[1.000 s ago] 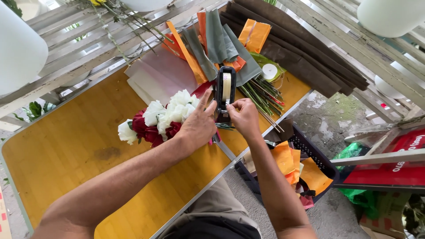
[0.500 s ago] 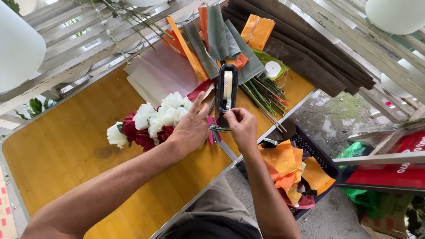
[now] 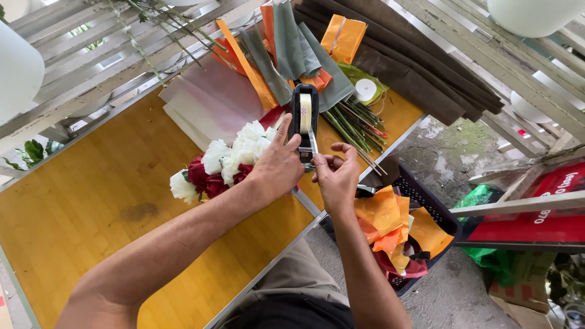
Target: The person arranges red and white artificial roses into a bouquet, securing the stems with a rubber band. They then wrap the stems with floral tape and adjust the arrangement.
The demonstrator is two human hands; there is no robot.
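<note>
Our left hand (image 3: 277, 167) grips the black tape dispenser (image 3: 304, 119) standing on the yellow tabletop (image 3: 79, 207), beside the red and white roses (image 3: 222, 164). Our right hand (image 3: 335, 180) pinches the tape end at the dispenser's base.

The left hand (image 3: 277, 167) has slid up to grip the tape dispenser (image 3: 304, 122); the right hand (image 3: 335, 176) has dropped below it.
</note>
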